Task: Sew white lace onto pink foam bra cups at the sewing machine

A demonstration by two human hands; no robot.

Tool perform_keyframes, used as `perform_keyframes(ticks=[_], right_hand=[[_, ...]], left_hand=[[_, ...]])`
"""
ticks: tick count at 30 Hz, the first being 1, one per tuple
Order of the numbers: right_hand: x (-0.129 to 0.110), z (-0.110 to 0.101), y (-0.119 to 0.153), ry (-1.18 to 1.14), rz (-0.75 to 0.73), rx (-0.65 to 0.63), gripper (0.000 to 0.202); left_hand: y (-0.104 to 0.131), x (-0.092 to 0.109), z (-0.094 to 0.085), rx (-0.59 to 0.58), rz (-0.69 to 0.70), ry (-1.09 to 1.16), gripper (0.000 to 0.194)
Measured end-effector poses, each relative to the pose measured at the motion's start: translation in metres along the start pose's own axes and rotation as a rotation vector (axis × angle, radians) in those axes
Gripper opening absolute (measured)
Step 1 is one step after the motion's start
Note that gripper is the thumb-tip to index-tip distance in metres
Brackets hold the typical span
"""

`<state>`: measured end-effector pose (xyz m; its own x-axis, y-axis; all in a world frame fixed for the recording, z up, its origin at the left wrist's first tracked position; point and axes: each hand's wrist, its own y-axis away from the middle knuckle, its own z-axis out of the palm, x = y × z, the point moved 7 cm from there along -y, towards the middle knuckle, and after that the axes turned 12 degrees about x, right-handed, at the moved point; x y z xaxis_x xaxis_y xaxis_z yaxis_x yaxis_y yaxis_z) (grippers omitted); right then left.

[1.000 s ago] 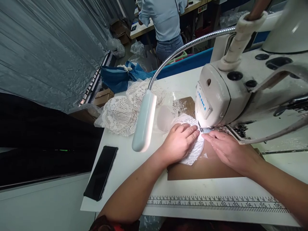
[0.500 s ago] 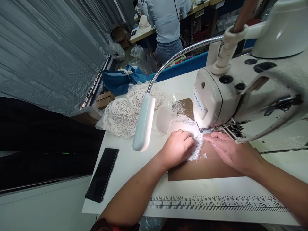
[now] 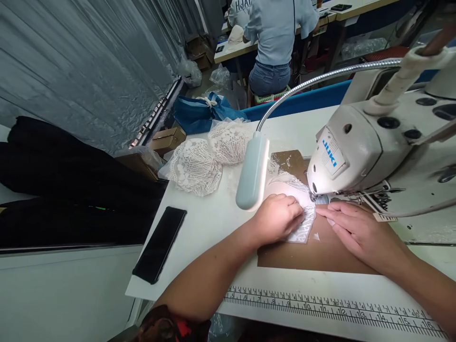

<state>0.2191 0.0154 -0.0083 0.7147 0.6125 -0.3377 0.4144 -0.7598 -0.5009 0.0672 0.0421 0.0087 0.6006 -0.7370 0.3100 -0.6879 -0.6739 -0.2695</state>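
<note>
A white lace bra cup (image 3: 302,231) lies under the needle end of the sewing machine (image 3: 342,147), its pale padded inside partly showing. My left hand (image 3: 280,217) rests on the cup with curled fingers gripping its fabric; the fingertips are partly hidden. To the right, my right hand (image 3: 352,224) lies low over the brown board (image 3: 320,259), fingers stretched out together. Its index fingertip touches or nearly touches the lace edge close to the needle. The presser foot is hard to make out behind the glare and the machine head.
Finished-looking lace cups (image 3: 197,166) lie at the back left, behind a lamp (image 3: 252,173) on a bendable neck. A black phone (image 3: 160,244) sits on the left. Along the front edge runs a printed ruler (image 3: 313,306). Beyond the table a person (image 3: 274,38) sits at another bench.
The whole view has swung, so the machine and table appear further right. Both hands keep nearly the same places beside the needle, and the lace cup has barely shifted under it.
</note>
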Motion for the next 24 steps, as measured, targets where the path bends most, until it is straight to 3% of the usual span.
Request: perform_keyframes(ticks=[9,15,24], right_hand=[[-0.007,-0.008,-0.006,-0.014,-0.007,0.060,0.038],[-0.014,-0.002,-0.007,0.070,-0.052,-0.040,0.045],[-0.027,-0.003,-0.004,0.303,-0.160,-0.016,0.049]], left_hand=[[-0.001,-0.005,-0.004,0.026,-0.029,0.073,0.029],[-0.001,-0.004,-0.005,0.005,-0.029,0.093,0.026],[0.006,0.009,-0.006,0.003,0.218,0.058,0.042]])
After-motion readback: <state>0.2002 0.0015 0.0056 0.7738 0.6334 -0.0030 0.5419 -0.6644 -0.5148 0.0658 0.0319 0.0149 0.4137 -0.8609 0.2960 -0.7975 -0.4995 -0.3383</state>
